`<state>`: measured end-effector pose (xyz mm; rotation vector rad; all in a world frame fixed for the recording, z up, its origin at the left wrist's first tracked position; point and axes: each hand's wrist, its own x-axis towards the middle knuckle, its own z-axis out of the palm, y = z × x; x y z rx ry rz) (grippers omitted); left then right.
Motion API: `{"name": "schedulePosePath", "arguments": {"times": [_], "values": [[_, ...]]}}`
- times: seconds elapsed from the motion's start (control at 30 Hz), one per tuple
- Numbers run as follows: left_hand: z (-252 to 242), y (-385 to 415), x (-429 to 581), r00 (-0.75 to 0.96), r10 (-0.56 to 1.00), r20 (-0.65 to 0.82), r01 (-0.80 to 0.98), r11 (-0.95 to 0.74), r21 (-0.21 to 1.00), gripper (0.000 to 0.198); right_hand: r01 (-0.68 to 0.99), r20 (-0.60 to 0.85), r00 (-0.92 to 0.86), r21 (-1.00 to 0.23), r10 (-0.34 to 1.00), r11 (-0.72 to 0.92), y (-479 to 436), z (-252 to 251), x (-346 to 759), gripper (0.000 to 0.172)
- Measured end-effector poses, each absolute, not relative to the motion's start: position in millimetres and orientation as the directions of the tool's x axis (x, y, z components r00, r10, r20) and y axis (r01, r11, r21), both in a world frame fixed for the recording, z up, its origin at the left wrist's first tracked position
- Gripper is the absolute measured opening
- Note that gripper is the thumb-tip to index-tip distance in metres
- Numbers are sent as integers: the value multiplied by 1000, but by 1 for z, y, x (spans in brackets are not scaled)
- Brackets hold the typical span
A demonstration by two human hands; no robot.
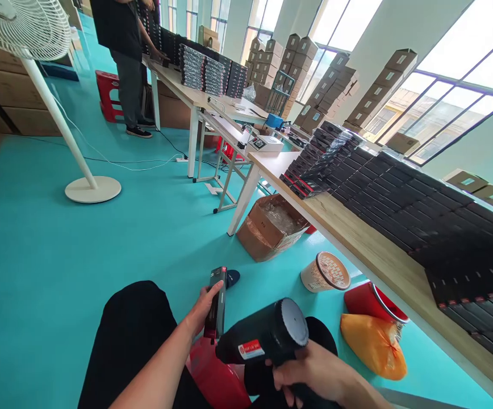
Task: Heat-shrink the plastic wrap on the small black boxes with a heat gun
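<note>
My left hand (206, 307) is closed around a slim black box (216, 312), held upright between my knees with my thumb along its face. A black hair dryer (266, 332) with a red and white label is in my right hand (304, 372), fingers wrapped round its handle. The dryer's nozzle end points left, close to the lower end of the box; I cannot tell whether they touch. Below both hands is a red plastic surface (218, 375), partly hidden by my arms and legs.
To the right a long wooden table (357, 230) carries stacked black boxes (400, 193). Beneath or beside it are an open carton (267, 227), a beige bin (314, 275), a red bucket (363, 301) and an orange bag (374, 343). A white fan (59, 113) and a standing person (122, 57) are further off.
</note>
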<state>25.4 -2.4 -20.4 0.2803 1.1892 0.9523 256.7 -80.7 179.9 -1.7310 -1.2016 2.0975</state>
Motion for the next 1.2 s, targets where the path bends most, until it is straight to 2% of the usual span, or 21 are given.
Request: {"name": "schedulePosePath", "arguments": {"times": [0.07, 0.17, 0.23, 0.3, 0.47, 0.8, 1.07, 1.2], "values": [[-13, -1, 22, 60, 716, -696, -578, 593, 560, 43, 277, -722, -300, -691, 623, -667, -95, 174, 264, 23], [3, -1, 18, 222, 720, -657, -747, 559, 360, 39, 15, -639, -243, -755, 730, -656, -110, 160, 273, 42], [11, -2, 17, 324, 742, -587, -775, 564, 285, 44, -137, -587, -191, -777, 786, -614, -117, 152, 273, 47], [14, -2, 17, 393, 739, -547, -764, 594, 253, 47, -233, -568, -144, -776, 810, -586, -121, 147, 271, 46], [9, -2, 19, 458, 684, -568, -689, 676, 260, 52, -398, -583, -72, -727, 809, -559, -124, 140, 268, 40], [13, -8, 20, 567, 638, -521, -598, 754, 272, 52, -592, -638, -89, -583, 765, -556, -102, 139, 279, 35], [4, -9, 23, 592, 619, -516, -540, 780, 315, 49, -625, -616, -78, -582, 783, -520, -81, 141, 281, 34], [-1, -8, 25, 583, 582, -568, -510, 805, 301, 46, -537, -600, -52, -657, 798, -529, -77, 152, 268, 35]]}}
